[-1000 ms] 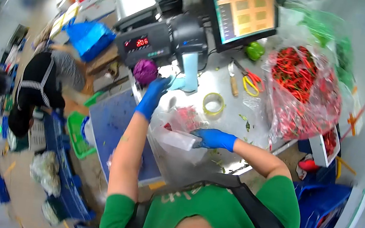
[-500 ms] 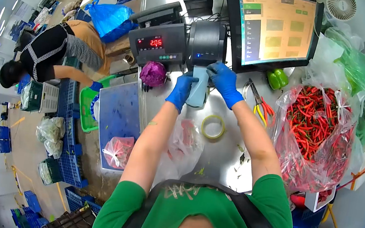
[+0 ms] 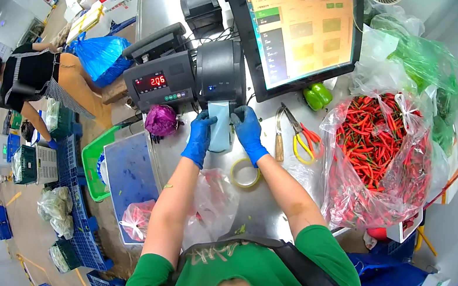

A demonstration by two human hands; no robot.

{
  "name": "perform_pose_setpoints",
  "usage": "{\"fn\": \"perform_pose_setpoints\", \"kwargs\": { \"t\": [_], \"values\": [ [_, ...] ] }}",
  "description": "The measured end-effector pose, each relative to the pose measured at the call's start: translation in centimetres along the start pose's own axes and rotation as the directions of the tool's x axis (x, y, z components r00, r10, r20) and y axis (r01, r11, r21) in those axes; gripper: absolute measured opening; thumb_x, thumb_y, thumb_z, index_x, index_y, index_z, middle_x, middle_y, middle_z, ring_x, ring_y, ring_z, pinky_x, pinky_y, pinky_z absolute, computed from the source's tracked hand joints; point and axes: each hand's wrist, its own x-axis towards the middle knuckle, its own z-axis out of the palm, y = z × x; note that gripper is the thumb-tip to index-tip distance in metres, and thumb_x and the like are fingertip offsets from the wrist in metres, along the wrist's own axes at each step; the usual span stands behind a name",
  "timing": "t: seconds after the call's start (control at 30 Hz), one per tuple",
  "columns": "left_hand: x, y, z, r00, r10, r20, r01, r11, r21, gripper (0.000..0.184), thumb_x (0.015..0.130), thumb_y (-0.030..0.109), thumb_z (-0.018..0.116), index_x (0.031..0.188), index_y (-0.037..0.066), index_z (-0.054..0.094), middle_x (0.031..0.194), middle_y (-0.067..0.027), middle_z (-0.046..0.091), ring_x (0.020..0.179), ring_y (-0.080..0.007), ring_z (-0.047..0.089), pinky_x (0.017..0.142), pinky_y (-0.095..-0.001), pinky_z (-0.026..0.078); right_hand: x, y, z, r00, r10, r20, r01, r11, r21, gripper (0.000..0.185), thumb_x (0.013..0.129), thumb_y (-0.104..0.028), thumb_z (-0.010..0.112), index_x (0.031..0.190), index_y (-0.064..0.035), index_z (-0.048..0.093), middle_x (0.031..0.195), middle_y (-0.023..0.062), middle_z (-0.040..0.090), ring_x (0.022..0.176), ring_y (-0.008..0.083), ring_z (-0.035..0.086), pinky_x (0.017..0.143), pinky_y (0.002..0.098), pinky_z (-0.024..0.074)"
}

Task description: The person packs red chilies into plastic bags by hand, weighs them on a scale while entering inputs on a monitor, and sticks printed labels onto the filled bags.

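Both my hands wear blue gloves. The fingers of my left hand [image 3: 199, 138] are closed on the left edge of a pale blue paper strip [image 3: 219, 130], which hangs from a black printer [image 3: 220, 70]. My right hand [image 3: 250, 135] is just right of the strip, by the printer's lower corner, with its fingers curled together; anything between them is too small to make out. A purple cabbage [image 3: 162, 120] lies left of my left hand. Below my hands are a yellowish tape roll [image 3: 245, 173] and a clear plastic bag [image 3: 215, 197].
A scale display [image 3: 158, 82] reads 2.06 beside a lit screen [image 3: 302, 32]. To the right lie scissors [image 3: 303, 148], a green pepper [image 3: 317, 96] and a big bag of red chilies [image 3: 374, 141]. A blue board [image 3: 132, 173] is at the left. Another person [image 3: 31, 78] bends over crates.
My left hand has left the cabbage side and my right hand the plastic bag; both are now at the printer's paper strip. The view has shifted, and the other person has moved farther left.
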Motion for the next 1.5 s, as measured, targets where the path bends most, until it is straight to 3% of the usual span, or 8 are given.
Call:
{"fn": "perform_pose_setpoints", "kwargs": {
  "t": [0.3,0.43,0.63,0.73,0.83,0.97,1.13,1.5],
  "values": [
    [1.0,-0.3,-1.1,0.997,0.042,0.060,-0.048,0.994,0.100,0.025,0.074,0.005,0.055,0.100,0.002,0.055,0.092,-0.0088,0.060,0.083,-0.0199,0.057,0.078,-0.0295,0.045,0.9,1.0,-1.3,0.994,-0.067,0.086,0.072,0.996,-0.061,0.018,0.073,-0.012,0.064,0.089,-0.0063,0.058,0.085,0.0095,0.060,0.078,0.0237,0.058,0.071,0.0318,0.0462],
    [-0.9,1.8,1.3,0.997,-0.070,-0.041,0.066,0.993,-0.096,0.027,0.076,0.012,0.059,0.102,0.004,0.057,0.094,-0.0064,0.060,0.087,-0.0186,0.056,0.082,-0.0274,0.042,1.8,-2.5,-2.4,0.995,-0.090,0.050,0.083,0.988,0.131,0.018,0.074,-0.014,0.065,0.091,-0.0087,0.062,0.085,0.0080,0.060,0.079,0.0208,0.059,0.071,0.0299,0.0467],
    [-1.6,1.7,0.5,0.990,-0.128,-0.059,0.138,0.965,0.221,0.028,0.071,0.004,0.057,0.099,0.003,0.057,0.085,-0.0066,0.060,0.072,-0.0153,0.056,0.063,-0.0242,0.044,4.4,-3.2,-2.6,0.918,-0.388,0.085,0.396,0.906,-0.147,0.015,0.073,-0.024,0.061,0.080,-0.0114,0.063,0.079,0.0045,0.057,0.075,0.0221,0.057,0.063,0.0332,0.0470],
    [-1.5,1.3,-0.3,0.992,-0.120,-0.034,0.124,0.973,0.194,0.028,0.072,0.004,0.055,0.100,0.002,0.056,0.087,-0.0072,0.059,0.073,-0.0165,0.057,0.065,-0.0248,0.045,4.5,-3.6,-2.3,0.907,-0.385,0.169,0.415,0.886,-0.206,0.013,0.073,-0.023,0.062,0.079,-0.0126,0.064,0.079,0.0038,0.056,0.076,0.0217,0.057,0.063,0.0329,0.0472],
    [-1.6,2.4,0.4,0.986,-0.096,0.136,0.112,0.986,-0.119,0.027,0.073,0.002,0.054,0.100,0.002,0.055,0.091,-0.0078,0.059,0.076,-0.0174,0.058,0.069,-0.0276,0.047,4.8,-3.9,-1.2,0.869,-0.443,0.222,0.487,0.845,-0.221,0.011,0.072,-0.023,0.061,0.078,-0.0138,0.064,0.080,0.0023,0.057,0.076,0.0203,0.057,0.062,0.0321,0.0477],
    [-0.8,1.6,0.5,0.999,-0.028,0.033,0.028,1.000,0.008,0.030,0.073,-0.006,0.050,0.102,0.001,0.055,0.094,-0.0079,0.059,0.085,-0.0173,0.058,0.079,-0.0304,0.046,5.4,-4.3,0.9,0.762,-0.527,0.377,0.640,0.701,-0.314,0.011,0.070,-0.022,0.060,0.078,-0.0155,0.064,0.078,0.0027,0.056,0.075,0.0204,0.057,0.060,0.0328,0.0486],
    [0.6,-0.3,-0.5,0.991,0.136,0.008,-0.136,0.990,0.021,0.036,0.072,-0.008,0.050,0.107,0.001,0.056,0.102,-0.0066,0.059,0.090,-0.0167,0.057,0.082,-0.0278,0.044,6.3,-4.5,3.4,0.640,-0.446,0.626,0.763,0.464,-0.450,0.009,0.067,-0.019,0.059,0.069,-0.0106,0.063,0.078,0.0063,0.058,0.075,0.0241,0.058,0.059,0.0367,0.0493],
    [1.8,-1.2,-1.6,0.992,0.123,-0.001,-0.123,0.992,0.033,0.036,0.070,-0.008,0.055,0.105,0.000,0.057,0.098,-0.0084,0.061,0.088,-0.0175,0.058,0.081,-0.0284,0.046,6.3,-8.2,2.6,0.608,-0.292,0.739,0.780,0.397,-0.484,0.011,0.065,-0.018,0.059,0.068,-0.0083,0.065,0.071,0.0089,0.061,0.071,0.0245,0.062,0.057,0.0362,0.0499]
  ]
}}
